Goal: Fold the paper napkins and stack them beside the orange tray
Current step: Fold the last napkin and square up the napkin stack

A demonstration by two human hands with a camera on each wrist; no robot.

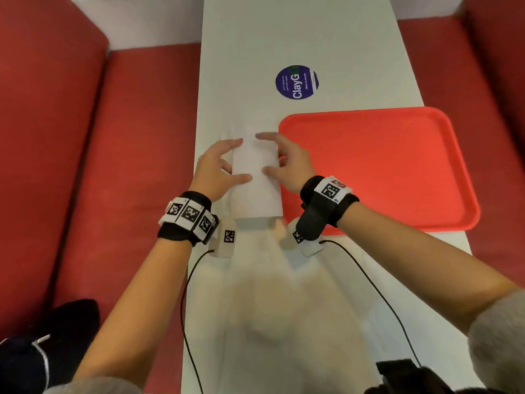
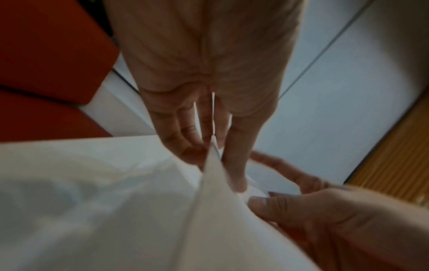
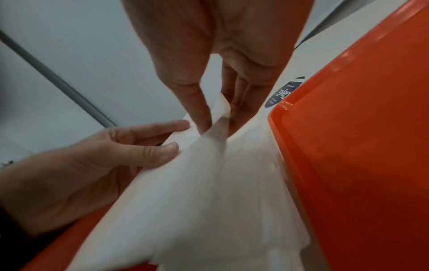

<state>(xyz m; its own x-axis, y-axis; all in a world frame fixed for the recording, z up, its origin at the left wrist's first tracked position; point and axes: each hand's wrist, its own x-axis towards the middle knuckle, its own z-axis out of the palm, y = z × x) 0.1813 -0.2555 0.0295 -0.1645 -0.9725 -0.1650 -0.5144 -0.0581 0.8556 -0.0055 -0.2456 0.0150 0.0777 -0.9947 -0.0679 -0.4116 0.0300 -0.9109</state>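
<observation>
I hold a white paper napkin (image 1: 255,183), folded into a long strip, just above the white table (image 1: 326,38), left of the orange tray (image 1: 377,166). My left hand (image 1: 233,163) pinches its left edge, thumb on top. On the right edge, my right hand (image 1: 273,155) pinches it the same way. The left wrist view shows the left hand (image 2: 209,152) with the napkin (image 2: 209,220) between thumb and fingers. The right wrist view shows the right hand (image 3: 216,119) gripping the napkin (image 3: 204,192) beside the tray (image 3: 359,146). More white paper (image 3: 267,155) lies flat underneath.
A round blue sticker (image 1: 297,82) sits on the table beyond the napkin. Red bench seats (image 1: 127,166) flank the table on both sides. Black cables (image 1: 369,277) run from my wrists toward the near edge. A dark bag (image 1: 56,336) lies at the lower left.
</observation>
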